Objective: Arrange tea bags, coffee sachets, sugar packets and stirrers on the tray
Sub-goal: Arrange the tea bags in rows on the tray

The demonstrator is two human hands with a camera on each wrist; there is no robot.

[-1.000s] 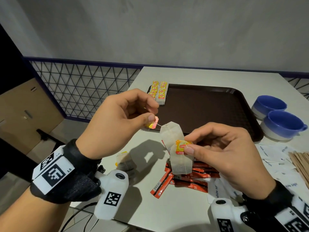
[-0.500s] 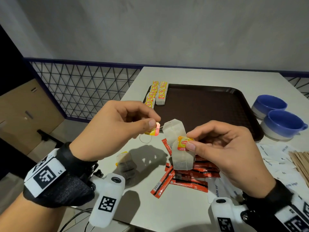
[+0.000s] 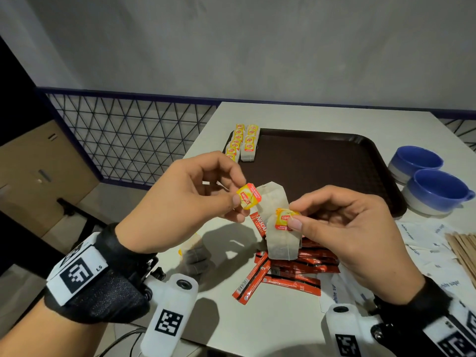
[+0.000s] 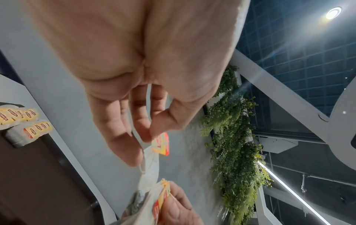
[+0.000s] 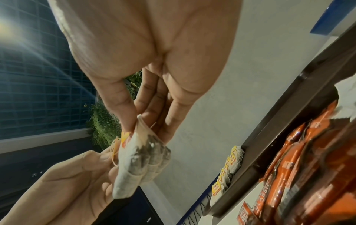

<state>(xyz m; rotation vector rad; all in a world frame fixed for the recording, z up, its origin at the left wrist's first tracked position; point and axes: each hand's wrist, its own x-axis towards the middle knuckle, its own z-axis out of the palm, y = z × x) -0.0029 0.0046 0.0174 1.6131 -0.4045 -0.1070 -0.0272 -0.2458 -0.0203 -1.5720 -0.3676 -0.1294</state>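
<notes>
Holding item one: the left hand [image 3: 180,202] pinches a yellow paper tag [image 3: 248,199] between thumb and fingertips, above the counter [image 3: 270,328]. Item two: the right hand [image 3: 353,235] pinches a small bunch of tea bags [image 3: 282,240] by their top folds, with a second tag [image 3: 283,219] under the thumb; the right wrist view shows about three bags pressed together. One further tea bag [image 3: 273,198] sits between the hands, likely joined to the left tag by its string (thread too fine to trace fully).

Handling, by estimate: bags very light, soft, thin-papered and easily torn; strings apt to tangle. Best held at the top fold or tag, never tugged by the string.

Stock already placed: two neat rows of tea bags [image 3: 243,143] in the far left corner of the brown tray [image 3: 383,176]. Rest of tray floor bare, giving ample room. Raised tray rim must be cleared on entry.

Awaiting placement on the counter: red coffee sachets [image 3: 280,279] below the hands, white sugar packets [image 3: 422,235] and wooden stirrers [image 3: 463,247] to the right. Two blue cups [image 3: 432,188] stand just beside the tray's right edge.
</notes>
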